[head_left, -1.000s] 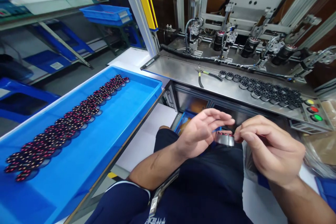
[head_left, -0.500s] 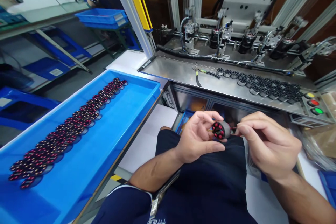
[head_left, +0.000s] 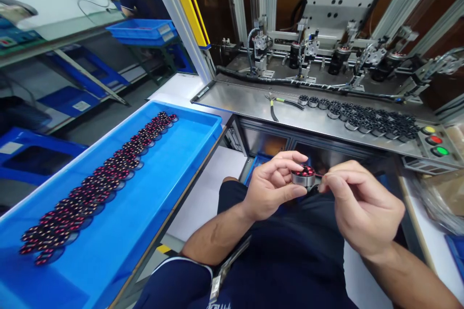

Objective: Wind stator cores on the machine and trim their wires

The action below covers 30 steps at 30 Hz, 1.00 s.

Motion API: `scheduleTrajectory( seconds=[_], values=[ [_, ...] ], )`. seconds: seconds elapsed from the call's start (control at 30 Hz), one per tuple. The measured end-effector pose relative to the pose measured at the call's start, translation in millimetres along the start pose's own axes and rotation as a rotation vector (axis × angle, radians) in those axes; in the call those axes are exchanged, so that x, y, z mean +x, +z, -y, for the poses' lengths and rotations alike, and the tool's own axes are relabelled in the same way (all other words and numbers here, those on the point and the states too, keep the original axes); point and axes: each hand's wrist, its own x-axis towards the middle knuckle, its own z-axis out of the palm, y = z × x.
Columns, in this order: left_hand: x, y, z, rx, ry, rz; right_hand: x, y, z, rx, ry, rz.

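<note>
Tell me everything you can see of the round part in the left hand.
The round part is a short, silvery, metal-looking ring with red and black pieces inside. It sits roughly level, inner face upward, over dark clothing. The left hand grips it; a thin reddish strand spans from its side to the right hand.
</note>
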Motion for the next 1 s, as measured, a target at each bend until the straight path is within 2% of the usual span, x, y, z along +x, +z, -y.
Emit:
scheduleTrajectory(
  seconds=[0.1,0.17,0.33,0.4,0.5,0.63,0.7,0.77,0.9,1.0],
  values=[
    [3.1,-5.7,1.7,-0.047,0.015,0.028,-14.8,11.7,0.4,0.225,0.325,0.062],
    [4.0,-9.3,2.1,-0.07,0.007,0.049,-20.9,19.5,-1.1,0.391,0.482,0.116],
    [4.6,-15.0,1.2,-0.007,-0.054,0.022,-21.0,29.1,-4.2,0.655,0.667,0.157],
    [5.6,-18.1,-0.9,0.043,-0.034,0.051,-19.3,26.0,-7.5,0.721,0.701,0.166],
    [8.8,-25.2,-8.4,0.213,0.043,0.138,-18.6,15.9,-18.3,0.773,0.671,0.165],
    [15.2,-32.5,-22.4,0.544,0.243,0.328,-21.0,4.0,-36.0,0.714,0.629,0.172],
    [17.7,-33.0,-27.0,0.627,0.336,0.402,-22.4,2.1,-41.3,0.684,0.624,0.186],
    [18.7,-32.0,-28.8,0.663,0.385,0.425,-22.5,2.4,-43.3,0.651,0.634,0.196],
    [17.2,-30.5,-28.0,0.682,0.369,0.446,-19.0,4.6,-40.8,0.619,0.681,0.223],
    [15.6,-30.9,-26.7,0.614,0.321,0.457,-17.0,4.9,-38.1,0.685,0.73,0.268]
  ],
)
